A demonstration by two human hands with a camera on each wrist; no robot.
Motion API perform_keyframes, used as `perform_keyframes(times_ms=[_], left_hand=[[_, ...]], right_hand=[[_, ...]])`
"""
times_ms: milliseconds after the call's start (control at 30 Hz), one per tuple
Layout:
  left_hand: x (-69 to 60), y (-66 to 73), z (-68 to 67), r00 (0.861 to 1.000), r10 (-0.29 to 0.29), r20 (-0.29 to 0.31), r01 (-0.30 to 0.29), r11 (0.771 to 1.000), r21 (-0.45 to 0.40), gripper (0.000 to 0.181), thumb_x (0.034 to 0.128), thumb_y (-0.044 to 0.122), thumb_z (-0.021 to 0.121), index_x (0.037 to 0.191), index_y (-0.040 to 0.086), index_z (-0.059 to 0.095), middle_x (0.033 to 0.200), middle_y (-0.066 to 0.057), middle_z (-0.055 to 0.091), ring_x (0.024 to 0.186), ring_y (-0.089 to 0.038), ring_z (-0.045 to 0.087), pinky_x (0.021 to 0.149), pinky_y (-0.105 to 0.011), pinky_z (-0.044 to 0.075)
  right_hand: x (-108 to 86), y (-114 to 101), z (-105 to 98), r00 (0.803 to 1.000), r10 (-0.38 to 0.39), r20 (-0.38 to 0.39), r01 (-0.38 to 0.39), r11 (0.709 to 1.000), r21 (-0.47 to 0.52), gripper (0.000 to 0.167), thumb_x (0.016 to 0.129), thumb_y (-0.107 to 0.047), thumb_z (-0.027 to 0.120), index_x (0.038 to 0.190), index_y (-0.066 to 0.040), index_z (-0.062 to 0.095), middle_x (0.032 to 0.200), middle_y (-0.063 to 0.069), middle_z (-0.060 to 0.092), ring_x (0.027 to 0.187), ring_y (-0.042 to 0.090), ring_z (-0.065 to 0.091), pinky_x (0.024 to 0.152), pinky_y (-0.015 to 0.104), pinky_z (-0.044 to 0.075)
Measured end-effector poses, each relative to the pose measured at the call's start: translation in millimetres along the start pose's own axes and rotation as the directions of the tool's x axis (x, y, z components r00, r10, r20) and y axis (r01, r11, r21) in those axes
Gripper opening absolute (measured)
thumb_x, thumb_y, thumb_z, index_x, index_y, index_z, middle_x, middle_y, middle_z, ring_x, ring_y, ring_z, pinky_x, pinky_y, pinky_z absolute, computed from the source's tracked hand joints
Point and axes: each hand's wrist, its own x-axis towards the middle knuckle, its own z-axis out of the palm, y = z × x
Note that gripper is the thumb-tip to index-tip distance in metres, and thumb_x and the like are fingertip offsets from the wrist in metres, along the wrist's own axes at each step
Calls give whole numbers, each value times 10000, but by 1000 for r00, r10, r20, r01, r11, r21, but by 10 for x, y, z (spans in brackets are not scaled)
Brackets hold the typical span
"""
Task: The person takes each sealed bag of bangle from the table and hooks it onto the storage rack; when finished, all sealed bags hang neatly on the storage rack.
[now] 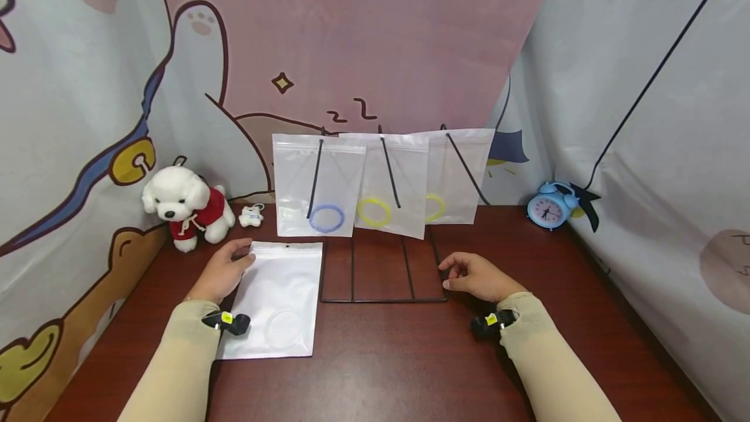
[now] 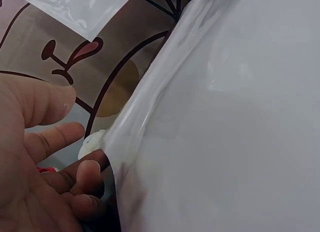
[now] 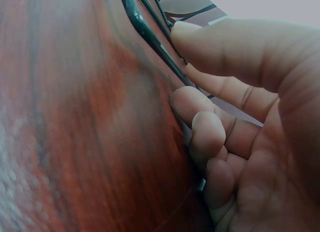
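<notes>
A white zip bag (image 1: 275, 298) with a round ring outline inside lies flat on the table, left of a black wire rack (image 1: 383, 301). My left hand (image 1: 221, 272) is at the bag's upper left corner; in the left wrist view the thumb and index finger stand apart, with a fingertip at the bag's edge. Beside the rack's right side rests my right hand (image 1: 477, 275), its fingers loosely curved by the black wire (image 3: 150, 39). Three translucent bags hang on the rack's hooks: one with a blue ring (image 1: 327, 218), two with yellow rings (image 1: 374, 212).
A white plush dog (image 1: 181, 197) in red sits at the back left, with a small white figure (image 1: 251, 215) next to it. At the back right stands a blue alarm clock (image 1: 549, 206). Printed cloth hangs behind and on both sides of the brown table (image 1: 375, 370).
</notes>
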Motion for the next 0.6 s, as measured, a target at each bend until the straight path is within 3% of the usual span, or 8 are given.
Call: perform_keyframes(times_ms=[600], left_hand=[[-10, 33, 30, 1000, 14, -12, -13, 999, 29, 527, 1072, 152, 555, 1558, -11, 429, 1400, -302, 529, 1270, -424, 503, 1043, -534, 465]], right_hand=[[6, 3, 5, 1000, -17, -1, 17, 1000, 21, 347, 928, -120, 791, 1228, 2, 666, 928, 93, 625, 790, 180, 560, 658, 252, 476]])
